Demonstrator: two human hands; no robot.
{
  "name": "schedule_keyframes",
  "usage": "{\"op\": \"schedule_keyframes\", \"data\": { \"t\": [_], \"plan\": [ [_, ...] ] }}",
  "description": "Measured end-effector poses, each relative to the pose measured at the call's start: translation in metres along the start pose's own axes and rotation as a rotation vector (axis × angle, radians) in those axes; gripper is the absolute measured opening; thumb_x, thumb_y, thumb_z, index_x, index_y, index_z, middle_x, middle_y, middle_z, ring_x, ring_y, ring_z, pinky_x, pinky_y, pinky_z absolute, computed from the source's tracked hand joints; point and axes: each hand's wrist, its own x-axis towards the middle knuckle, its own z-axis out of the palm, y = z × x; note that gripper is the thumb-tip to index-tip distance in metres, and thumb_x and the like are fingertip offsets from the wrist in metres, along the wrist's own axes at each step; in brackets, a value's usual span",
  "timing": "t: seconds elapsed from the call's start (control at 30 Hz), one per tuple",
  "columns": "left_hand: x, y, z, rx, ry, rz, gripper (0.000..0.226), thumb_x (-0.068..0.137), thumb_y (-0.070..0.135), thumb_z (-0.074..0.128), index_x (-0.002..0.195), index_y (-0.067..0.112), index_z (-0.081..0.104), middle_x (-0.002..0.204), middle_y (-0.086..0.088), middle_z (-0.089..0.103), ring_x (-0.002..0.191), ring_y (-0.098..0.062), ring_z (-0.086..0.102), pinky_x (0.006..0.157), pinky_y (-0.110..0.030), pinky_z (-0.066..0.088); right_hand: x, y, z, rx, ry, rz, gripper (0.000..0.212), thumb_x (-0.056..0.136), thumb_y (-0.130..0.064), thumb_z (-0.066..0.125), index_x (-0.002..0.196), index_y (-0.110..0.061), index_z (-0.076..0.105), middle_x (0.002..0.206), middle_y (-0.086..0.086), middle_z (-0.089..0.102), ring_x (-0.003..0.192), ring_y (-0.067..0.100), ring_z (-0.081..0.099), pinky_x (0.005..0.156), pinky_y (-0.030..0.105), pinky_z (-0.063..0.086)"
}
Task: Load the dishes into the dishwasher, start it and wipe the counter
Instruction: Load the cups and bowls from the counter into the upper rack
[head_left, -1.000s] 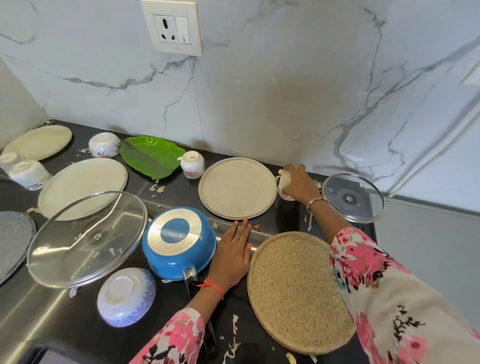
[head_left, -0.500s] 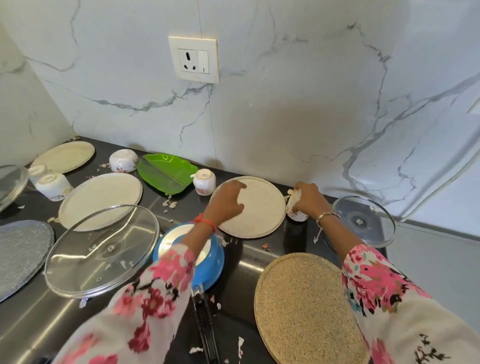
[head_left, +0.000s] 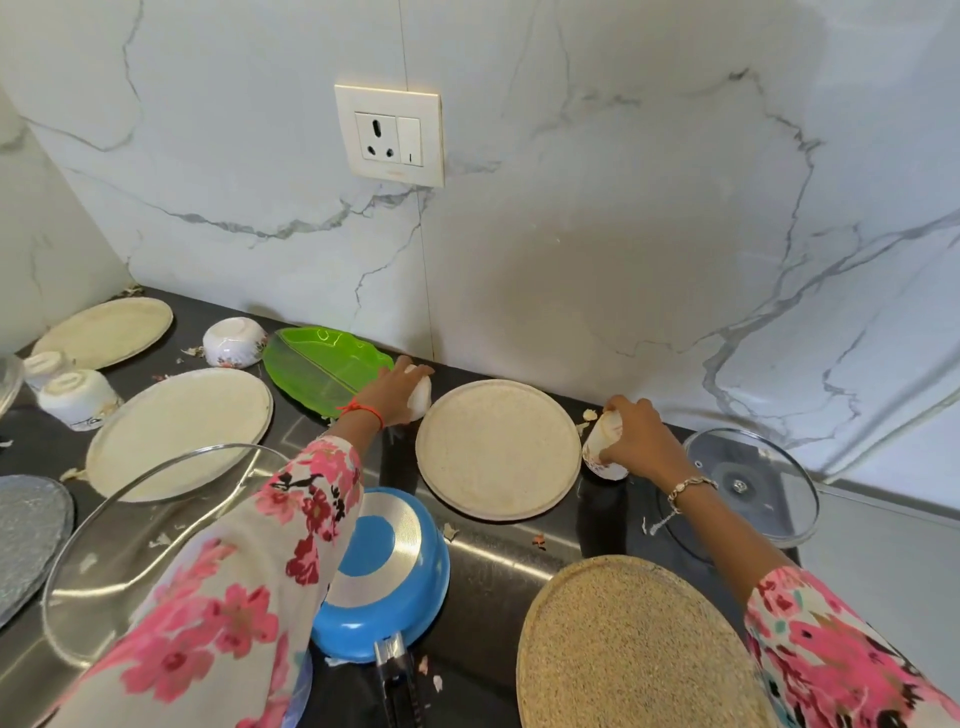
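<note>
Head view: which step, on that dark stone counter (head_left: 608, 519)?
— Gathering dishes for the dishwasher. The round cream plate (head_left: 498, 447) lies centre frame, between both grips.
— And the grips?
— The left grip (head_left: 397, 397) curls round a small white cup (head_left: 422, 400); the right grip (head_left: 641, 439) clasps a floral white cup (head_left: 600, 453). Next, I'd judge: lift both clear.

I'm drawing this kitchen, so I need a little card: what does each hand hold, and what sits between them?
left hand: grips a small white cup beside the green leaf-shaped plate
right hand: grips a patterned white cup, tilted
between the hands: round beige plate
in front: blue pan, upside down
far right: glass lid, lying flat
</note>
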Motion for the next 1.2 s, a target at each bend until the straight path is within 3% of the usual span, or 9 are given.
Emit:
{"op": "schedule_keyframes", "data": {
  "t": [0.1,0.27,0.57,0.7,0.83,0.97,1.07,1.2],
  "plan": [
    [0.003,0.000,0.000,-0.027,0.017,0.012,0.070,0.076,0.003,0.067,0.137,0.019,0.037,0.136,-0.014,0.032,0.116,-0.039,0.043,0.096,-0.046,0.043,0.001,0.000,0.000,0.001,-0.004,0.002,0.062,0.070,-0.009,0.073,0.125,-0.011,0.043,0.115,0.014,0.042,0.092,0.023,0.044,0.079,0.033,0.044],
    [-0.011,0.000,-0.012,-0.145,0.094,-0.032,0.068,0.070,0.011,0.073,0.130,0.012,0.043,0.126,-0.019,0.046,0.114,-0.038,0.046,0.096,-0.043,0.042,-0.011,-0.006,-0.009,-0.020,0.003,-0.018,0.063,0.070,-0.012,0.074,0.125,-0.011,0.043,0.118,0.014,0.046,0.104,0.030,0.049,0.080,0.035,0.045],
    [-0.097,0.024,-0.045,-0.399,0.197,-0.025,0.068,0.060,0.017,0.084,0.120,0.008,0.053,0.113,-0.015,0.060,0.102,-0.030,0.056,0.081,-0.035,0.047,-0.067,-0.037,-0.025,-0.056,0.035,-0.095,0.065,0.068,-0.017,0.076,0.127,-0.019,0.048,0.123,0.012,0.046,0.109,0.029,0.050,0.076,0.028,0.040],
    [-0.140,0.042,-0.041,-0.400,0.213,0.012,0.063,0.060,0.020,0.084,0.115,0.008,0.055,0.107,-0.014,0.062,0.095,-0.027,0.056,0.075,-0.030,0.044,-0.103,-0.044,-0.016,-0.048,0.038,-0.107,0.062,0.066,-0.014,0.075,0.123,-0.020,0.052,0.124,0.011,0.047,0.105,0.029,0.054,0.081,0.034,0.046],
    [-0.190,0.059,-0.029,-0.410,0.202,0.046,0.068,0.059,0.027,0.084,0.117,0.017,0.050,0.111,-0.014,0.053,0.100,-0.032,0.054,0.085,-0.037,0.047,-0.159,-0.049,-0.005,-0.073,0.038,-0.111,0.063,0.068,-0.015,0.074,0.125,-0.020,0.050,0.124,0.010,0.045,0.105,0.029,0.054,0.079,0.032,0.043],
    [-0.259,0.081,-0.012,-0.420,0.209,0.098,0.069,0.060,0.031,0.081,0.120,0.018,0.048,0.110,-0.012,0.046,0.104,-0.033,0.050,0.087,-0.033,0.040,-0.234,-0.055,0.008,-0.129,0.054,-0.085,0.062,0.066,-0.016,0.074,0.123,-0.021,0.051,0.120,0.009,0.047,0.100,0.029,0.057,0.079,0.034,0.046],
    [-0.327,0.091,0.008,-0.488,0.245,0.121,0.068,0.061,0.035,0.073,0.122,0.016,0.049,0.112,-0.012,0.052,0.105,-0.030,0.052,0.084,-0.030,0.039,-0.301,-0.059,0.025,-0.121,0.074,-0.078,0.061,0.065,-0.012,0.074,0.122,-0.020,0.053,0.121,0.009,0.049,0.099,0.027,0.058,0.075,0.032,0.047],
    [-0.427,0.090,0.046,-0.472,0.248,0.171,0.064,0.064,0.029,0.077,0.121,0.018,0.050,0.110,-0.010,0.058,0.105,-0.027,0.053,0.084,-0.034,0.045,-0.393,-0.066,0.059,-0.107,0.091,-0.064,0.061,0.065,-0.014,0.074,0.122,-0.019,0.052,0.122,0.009,0.049,0.105,0.028,0.054,0.080,0.033,0.045]
  ]
}}
